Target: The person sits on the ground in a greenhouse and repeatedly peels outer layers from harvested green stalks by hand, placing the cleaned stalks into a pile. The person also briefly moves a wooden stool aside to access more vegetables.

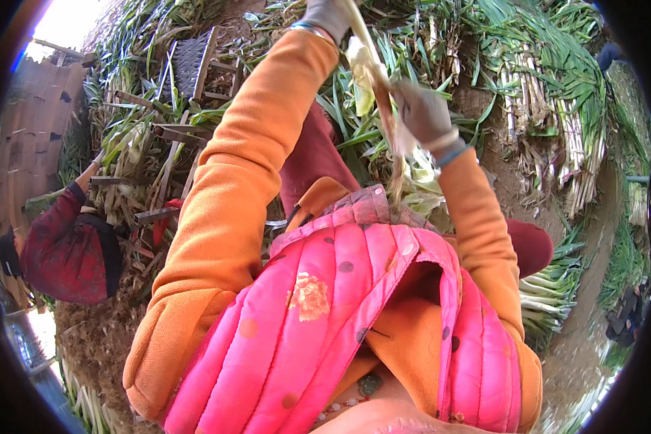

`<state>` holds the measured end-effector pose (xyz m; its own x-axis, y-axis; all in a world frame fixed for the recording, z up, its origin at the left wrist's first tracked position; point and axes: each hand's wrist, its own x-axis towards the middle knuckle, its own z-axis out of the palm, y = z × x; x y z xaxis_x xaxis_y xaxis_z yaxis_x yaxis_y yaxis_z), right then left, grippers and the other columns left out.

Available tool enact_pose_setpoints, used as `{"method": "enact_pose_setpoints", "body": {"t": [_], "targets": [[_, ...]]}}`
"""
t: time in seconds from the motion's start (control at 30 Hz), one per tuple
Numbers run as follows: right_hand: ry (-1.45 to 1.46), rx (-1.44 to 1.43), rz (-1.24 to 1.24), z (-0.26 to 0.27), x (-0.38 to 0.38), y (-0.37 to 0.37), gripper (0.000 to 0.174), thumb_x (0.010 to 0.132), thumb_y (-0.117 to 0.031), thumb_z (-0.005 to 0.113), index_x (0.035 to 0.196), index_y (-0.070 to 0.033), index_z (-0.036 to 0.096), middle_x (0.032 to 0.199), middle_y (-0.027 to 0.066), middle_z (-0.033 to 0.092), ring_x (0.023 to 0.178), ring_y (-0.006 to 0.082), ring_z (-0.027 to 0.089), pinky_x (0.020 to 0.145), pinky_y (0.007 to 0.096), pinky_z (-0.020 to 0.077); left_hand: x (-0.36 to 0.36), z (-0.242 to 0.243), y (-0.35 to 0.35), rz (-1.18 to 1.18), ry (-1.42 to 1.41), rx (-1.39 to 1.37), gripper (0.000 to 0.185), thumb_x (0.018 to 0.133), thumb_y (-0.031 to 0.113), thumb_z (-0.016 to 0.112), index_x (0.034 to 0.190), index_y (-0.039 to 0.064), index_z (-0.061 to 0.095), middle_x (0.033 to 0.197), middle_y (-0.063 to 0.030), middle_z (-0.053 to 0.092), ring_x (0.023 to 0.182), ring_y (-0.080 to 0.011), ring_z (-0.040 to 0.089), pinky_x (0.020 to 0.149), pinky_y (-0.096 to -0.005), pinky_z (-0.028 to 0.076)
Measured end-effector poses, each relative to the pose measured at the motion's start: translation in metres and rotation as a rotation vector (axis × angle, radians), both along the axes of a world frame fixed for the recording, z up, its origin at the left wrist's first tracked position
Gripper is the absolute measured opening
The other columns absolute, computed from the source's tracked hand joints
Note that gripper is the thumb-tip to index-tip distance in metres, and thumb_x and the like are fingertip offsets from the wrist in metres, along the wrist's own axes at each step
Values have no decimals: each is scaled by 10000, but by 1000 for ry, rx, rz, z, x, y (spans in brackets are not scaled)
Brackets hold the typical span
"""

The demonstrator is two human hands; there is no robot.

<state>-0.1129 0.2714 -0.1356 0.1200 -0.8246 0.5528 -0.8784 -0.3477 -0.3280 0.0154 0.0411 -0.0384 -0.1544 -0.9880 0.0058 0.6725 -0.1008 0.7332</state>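
Note:
My left hand, in a grey glove, is at the top edge, closed around a long pale leek stalk; part of the hand is cut off by the frame. The stalk slants down towards my lap, with brown dry outer skin and a stringy lower end. My right hand, gloved too and blurred by motion, has its fingers curled at the middle of the stalk. Pale, limp leaf pieces hang beside the stalk between my hands. More peeled leaves lie below my right hand.
Bundled leeks lie on the soil at the right, others beside my knee. A wooden stool with a woven seat stands upper left among loose leaves. Wooden legs jut out nearby. A person in dark red is at far left.

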Motion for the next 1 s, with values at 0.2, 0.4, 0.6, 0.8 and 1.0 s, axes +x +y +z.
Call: {"method": "enact_pose_setpoints", "body": {"t": [0.2, 0.4, 0.6, 0.8, 1.0], "targets": [[27, 1069, -388, -122, -71, 131, 278, 967, -273, 536, 1197, -146, 627, 1030, 208, 677, 956, 368, 671, 867, 458, 513, 53, 33, -67, -65, 56, -84, 341, 900, 446, 665, 754, 186, 502, 558, 20, 476, 426, -139, 454, 407, -286, 410], [-140, 180, 0, -61, -86, 37, 339, 958, -124, 556, 1287, -44, 555, 1251, 223, 598, 1174, 370, 581, 1019, 386, 471, 25, 43, -28, -253, -9, -24, 315, 903, 509, 636, 852, 221, 519, 599, 31, 466, 473, -133, 517, 418, -285, 459], [-629, -104, 410, 65, -11, -88, 416, 1004, -301, 535, 1288, 4, 539, 1166, 170, 646, 1037, 265, 632, 899, 339, 487, -9, 41, 19, -287, 70, -149, 425, 952, 579, 492, 1009, 162, 552, 633, 20, 478, 513, -159, 497, 551, -379, 506], [-790, 224, 449, 60, 16, -85, 616, 986, -571, 430, 1204, -13, 574, 976, 80, 632, 901, 154, 561, 833, 301, 460, 1, 36, 8, -569, 196, -187, 463, 983, 553, 427, 1051, 115, 562, 595, 41, 424, 477, -110, 415, 604, -359, 482], [-937, 126, 364, 66, 19, -68, 595, 992, -579, 394, 997, -13, 577, 840, 17, 554, 816, 105, 474, 740, 278, 423, -5, 24, -7, -1023, 711, 74, 329, 976, 396, 509, 1111, 110, 597, 587, 46, 397, 491, -107, 410, 748, -366, 457]]}}
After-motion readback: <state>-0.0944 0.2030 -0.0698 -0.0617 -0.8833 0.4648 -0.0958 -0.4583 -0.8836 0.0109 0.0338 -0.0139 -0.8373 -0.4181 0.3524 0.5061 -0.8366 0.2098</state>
